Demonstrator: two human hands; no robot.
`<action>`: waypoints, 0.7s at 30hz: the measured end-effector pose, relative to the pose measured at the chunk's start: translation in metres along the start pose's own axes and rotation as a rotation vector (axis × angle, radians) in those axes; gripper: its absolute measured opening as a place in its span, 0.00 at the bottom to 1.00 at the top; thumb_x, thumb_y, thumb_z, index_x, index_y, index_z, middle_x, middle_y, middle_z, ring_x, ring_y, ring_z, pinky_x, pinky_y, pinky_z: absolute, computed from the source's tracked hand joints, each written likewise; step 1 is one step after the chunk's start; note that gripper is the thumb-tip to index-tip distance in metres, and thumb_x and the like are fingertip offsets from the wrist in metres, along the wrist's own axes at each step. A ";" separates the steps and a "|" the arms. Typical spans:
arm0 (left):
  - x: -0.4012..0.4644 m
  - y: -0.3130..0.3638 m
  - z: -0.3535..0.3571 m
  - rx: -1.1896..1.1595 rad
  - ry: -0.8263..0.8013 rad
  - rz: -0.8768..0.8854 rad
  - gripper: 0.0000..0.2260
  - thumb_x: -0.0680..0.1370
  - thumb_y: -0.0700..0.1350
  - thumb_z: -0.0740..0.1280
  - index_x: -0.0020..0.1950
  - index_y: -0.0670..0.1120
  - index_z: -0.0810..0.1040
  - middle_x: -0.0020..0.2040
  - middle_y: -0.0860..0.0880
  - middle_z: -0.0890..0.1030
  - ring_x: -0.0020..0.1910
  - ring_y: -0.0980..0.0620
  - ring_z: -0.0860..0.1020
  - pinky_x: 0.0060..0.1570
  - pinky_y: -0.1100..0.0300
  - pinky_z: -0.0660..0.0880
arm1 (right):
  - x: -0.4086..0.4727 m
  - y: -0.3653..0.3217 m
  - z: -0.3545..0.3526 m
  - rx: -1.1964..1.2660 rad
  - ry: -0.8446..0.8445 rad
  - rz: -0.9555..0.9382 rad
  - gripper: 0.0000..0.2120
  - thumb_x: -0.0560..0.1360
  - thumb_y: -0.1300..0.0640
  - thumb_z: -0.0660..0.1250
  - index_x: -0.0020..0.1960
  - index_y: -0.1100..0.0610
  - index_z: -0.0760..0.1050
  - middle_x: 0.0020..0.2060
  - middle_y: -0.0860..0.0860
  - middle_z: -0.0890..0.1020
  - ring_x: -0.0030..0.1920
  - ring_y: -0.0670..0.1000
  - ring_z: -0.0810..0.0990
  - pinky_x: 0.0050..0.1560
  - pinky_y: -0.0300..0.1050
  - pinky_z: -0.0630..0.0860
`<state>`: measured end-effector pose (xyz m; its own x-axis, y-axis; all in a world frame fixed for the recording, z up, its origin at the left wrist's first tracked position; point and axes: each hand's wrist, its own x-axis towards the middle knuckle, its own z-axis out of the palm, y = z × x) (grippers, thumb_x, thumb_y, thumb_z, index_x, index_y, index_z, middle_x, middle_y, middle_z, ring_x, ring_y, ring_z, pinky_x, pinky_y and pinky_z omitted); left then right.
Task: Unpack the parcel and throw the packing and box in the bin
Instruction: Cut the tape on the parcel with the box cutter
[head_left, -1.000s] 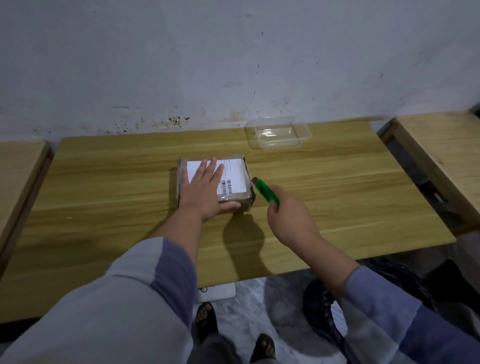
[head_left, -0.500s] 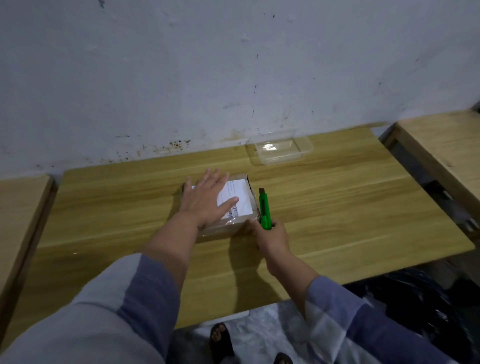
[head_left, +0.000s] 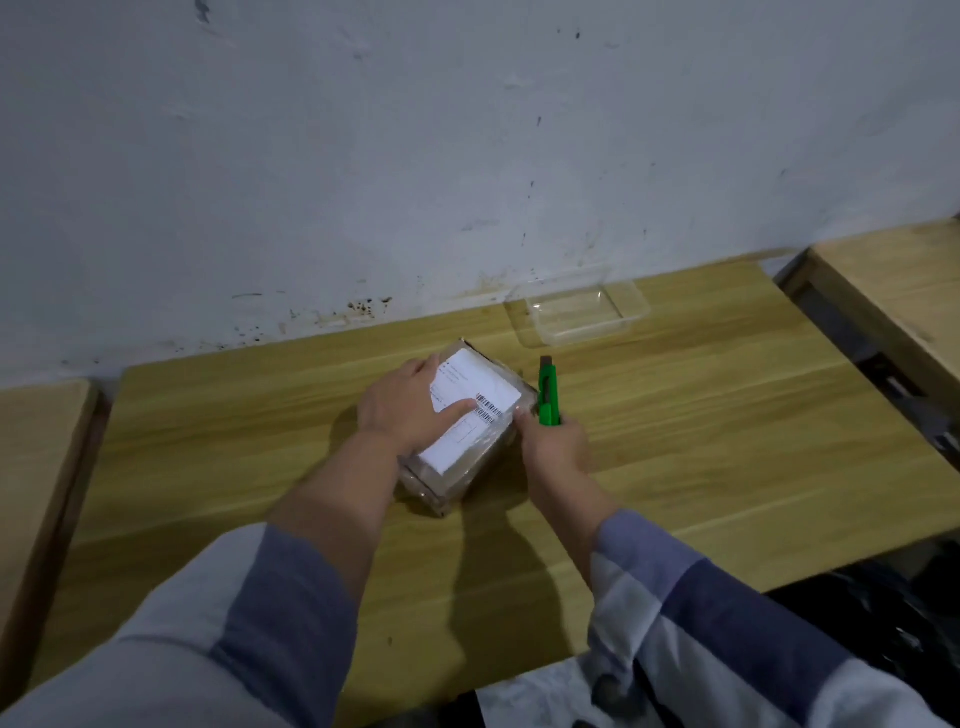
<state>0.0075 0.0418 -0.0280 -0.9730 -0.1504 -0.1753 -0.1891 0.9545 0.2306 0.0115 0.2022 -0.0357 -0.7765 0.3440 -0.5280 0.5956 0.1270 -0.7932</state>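
**Cutting the Tape on the Parcel**

The parcel (head_left: 470, 426) sits in the middle of the wooden table (head_left: 701, 431), turned at a slant. It is a small brown box wrapped in shiny clear tape, with a white label (head_left: 475, 410) on top.

The left hand (head_left: 410, 410) lies on top of the box with its fingers mostly straight, pressing down to hold it. The right hand (head_left: 558, 449) has its grip closed around a green cutter (head_left: 548, 395), right beside the far right edge of the box. The cutter points away from the person (the blade tip is too small to see well).

To do this step well, I think the left hand should press hard so the box does not slide. Its fingers should stay far from the line of the cut. The blade should go in only a little, so nothing inside gets hurt. A slow, straight cut along the tape seam looks safest.

A clear plastic tray (head_left: 587, 312) sits by the wall, well apart from the box.
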 end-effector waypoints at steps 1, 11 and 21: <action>-0.004 -0.001 0.001 -0.024 0.004 -0.036 0.42 0.71 0.73 0.57 0.79 0.51 0.54 0.76 0.51 0.63 0.71 0.47 0.67 0.62 0.52 0.71 | 0.005 -0.007 0.004 -0.009 -0.007 -0.009 0.13 0.72 0.52 0.70 0.53 0.59 0.78 0.44 0.57 0.82 0.45 0.59 0.79 0.47 0.47 0.74; -0.050 0.010 0.020 -0.119 0.115 -0.250 0.40 0.74 0.71 0.55 0.79 0.49 0.52 0.79 0.49 0.55 0.75 0.46 0.61 0.66 0.53 0.68 | 0.028 -0.044 0.024 -0.252 -0.170 -0.173 0.13 0.74 0.57 0.68 0.57 0.59 0.79 0.40 0.54 0.78 0.40 0.53 0.76 0.39 0.43 0.73; -0.062 0.021 0.028 -0.094 0.140 -0.150 0.35 0.75 0.70 0.52 0.78 0.55 0.50 0.80 0.52 0.42 0.79 0.49 0.44 0.75 0.43 0.48 | 0.008 -0.025 -0.024 -0.141 -0.399 -0.129 0.14 0.81 0.57 0.55 0.64 0.59 0.70 0.34 0.52 0.75 0.30 0.48 0.71 0.31 0.41 0.69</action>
<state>0.0676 0.0784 -0.0391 -0.9408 -0.3290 -0.0814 -0.3379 0.8916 0.3014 -0.0048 0.2241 -0.0130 -0.8485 -0.0658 -0.5251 0.4893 0.2805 -0.8258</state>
